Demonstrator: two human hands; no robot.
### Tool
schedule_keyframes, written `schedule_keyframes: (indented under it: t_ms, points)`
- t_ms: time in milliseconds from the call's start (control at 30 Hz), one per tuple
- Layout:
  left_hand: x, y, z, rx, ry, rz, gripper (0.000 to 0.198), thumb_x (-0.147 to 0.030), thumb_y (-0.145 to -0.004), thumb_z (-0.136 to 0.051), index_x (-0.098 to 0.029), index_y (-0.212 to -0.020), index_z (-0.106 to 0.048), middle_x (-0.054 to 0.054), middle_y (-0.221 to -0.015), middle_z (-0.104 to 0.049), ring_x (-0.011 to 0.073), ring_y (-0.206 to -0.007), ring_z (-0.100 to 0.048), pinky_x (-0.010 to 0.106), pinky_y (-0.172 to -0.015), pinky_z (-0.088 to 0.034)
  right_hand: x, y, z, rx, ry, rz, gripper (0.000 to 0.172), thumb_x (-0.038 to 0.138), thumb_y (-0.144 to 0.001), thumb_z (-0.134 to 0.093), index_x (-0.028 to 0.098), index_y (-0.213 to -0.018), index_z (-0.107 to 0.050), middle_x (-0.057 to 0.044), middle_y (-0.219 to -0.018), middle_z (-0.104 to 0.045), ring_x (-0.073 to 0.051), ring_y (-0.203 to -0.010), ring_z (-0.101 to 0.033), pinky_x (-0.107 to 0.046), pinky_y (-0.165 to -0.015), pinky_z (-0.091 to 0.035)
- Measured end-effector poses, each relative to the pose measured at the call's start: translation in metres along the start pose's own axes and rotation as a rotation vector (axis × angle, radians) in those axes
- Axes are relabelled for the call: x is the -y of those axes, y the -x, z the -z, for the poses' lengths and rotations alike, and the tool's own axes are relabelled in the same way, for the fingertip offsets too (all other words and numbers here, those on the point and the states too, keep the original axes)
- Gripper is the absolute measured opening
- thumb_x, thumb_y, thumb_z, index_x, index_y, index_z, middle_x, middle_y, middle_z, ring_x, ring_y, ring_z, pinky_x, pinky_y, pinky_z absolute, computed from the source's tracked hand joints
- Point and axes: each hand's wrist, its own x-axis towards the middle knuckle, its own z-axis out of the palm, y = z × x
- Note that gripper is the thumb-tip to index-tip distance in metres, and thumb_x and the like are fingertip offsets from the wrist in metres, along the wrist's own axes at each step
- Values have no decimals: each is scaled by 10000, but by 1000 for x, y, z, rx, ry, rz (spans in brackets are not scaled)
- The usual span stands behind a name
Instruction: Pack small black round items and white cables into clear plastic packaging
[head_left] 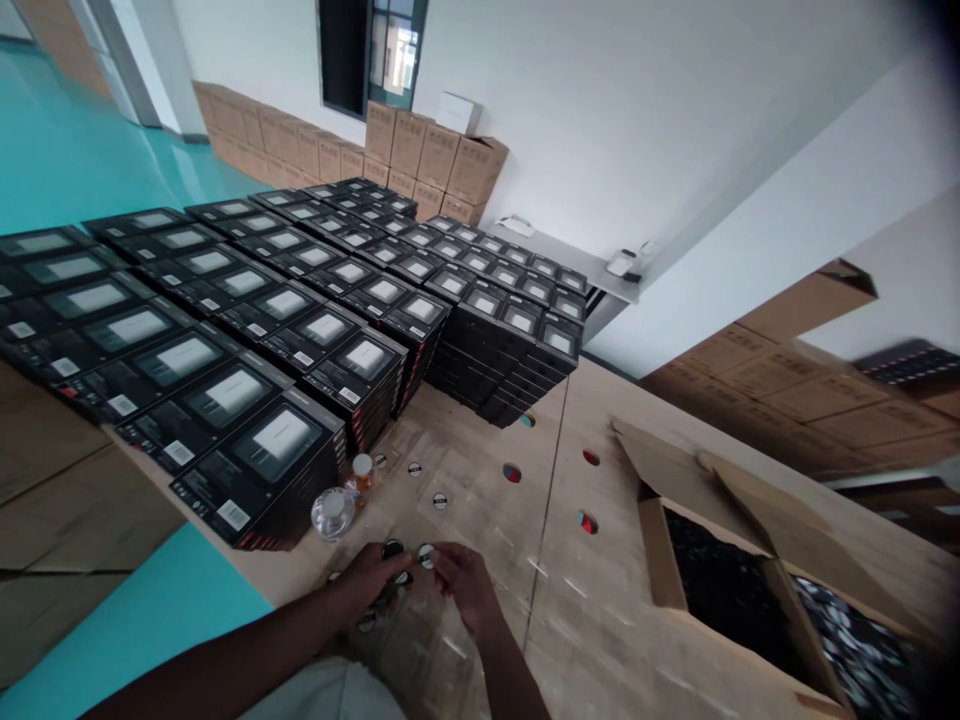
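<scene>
My left hand (pixel 364 580) and my right hand (pixel 465 585) work close together over a tan board tabletop (pixel 480 520). My right fingertips pinch a small white-faced round disc (pixel 426 556). A black round disc (pixel 391 549) sits at my left fingertips and seems held there. Below my left hand lies a small heap of similar discs (pixel 386 600), partly hidden by that hand. Several loose discs (pixel 440 500) lie farther up the board. Some red and teal round pieces (pixel 512 472) lie to the right.
Stacks of black product boxes (pixel 300 340) stand in rows beyond my hands. A water bottle (pixel 332 513) and a small orange bottle (pixel 361 478) stand next to them. An open carton (pixel 720 590) of dark items sits on the right. Cardboard cartons (pixel 427 150) are piled by the far wall.
</scene>
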Motion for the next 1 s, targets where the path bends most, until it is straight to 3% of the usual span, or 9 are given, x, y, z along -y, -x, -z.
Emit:
schedule_keyframes:
  t_ms: [133,300,400,567,667,833,1000]
  points:
    - [-5,-3,-8,10,-99,-19,448,-594,-655,-660,-158,-732,-597,-18,-552,-580,93,-363,-473,206,-342,-308,-6,7,-12,-10,18,0,473,601,-558,-733,168,-737,-667,5,-525,-614,-111,-422,-483,-240,-431,-307]
    - [3,-15,-15,-112,-124,-51,401,-558,-684,-643,-161,-726,-597,-29,-515,-557,105,-377,-485,212,-359,-321,-8,1,-7,-78,33,16,400,566,-573,-708,185,-656,-619,-21,-549,-648,-141,-451,-540,-238,-415,-308]
    - [2,-20,-18,-174,-94,-40,439,-593,-655,-643,-165,-733,-586,-19,-556,-585,106,-373,-491,219,-352,-302,-7,-10,7,-150,31,20,399,562,-576,-684,181,-669,-612,-20,-566,-648,-138,-458,-538,-235,-415,-316]
    - [0,-23,-18,-164,-61,-5,558,-687,-580,-638,-160,-750,-569,17,-628,-639,105,-367,-498,222,-355,-270,-7,-28,47,-313,32,-18,446,600,-612,-613,169,-726,-620,-44,-634,-664,-143,-520,-578,-233,-453,-360]
    - [3,-22,-19,-152,-63,23,565,-687,-588,-636,-158,-777,-570,20,-652,-652,103,-372,-502,222,-367,-286,-8,-25,62,-331,69,-62,435,580,-594,-644,157,-697,-624,-59,-607,-654,-152,-484,-575,-236,-429,-351]
    - [0,-16,-24,-21,-124,22,492,-627,-623,-654,-158,-750,-578,11,-621,-639,105,-381,-502,222,-373,-309,-15,2,37,-158,90,-31,431,557,-638,-651,159,-804,-680,-61,-694,-690,-156,-539,-597,-226,-435,-355]
    - [-5,-7,-20,110,-218,-3,474,-593,-654,-632,-136,-781,-635,18,-637,-640,98,-393,-498,219,-376,-326,-30,23,7,-106,118,48,397,554,-714,-591,167,-762,-663,15,-534,-576,-109,-481,-475,-227,-465,-332]
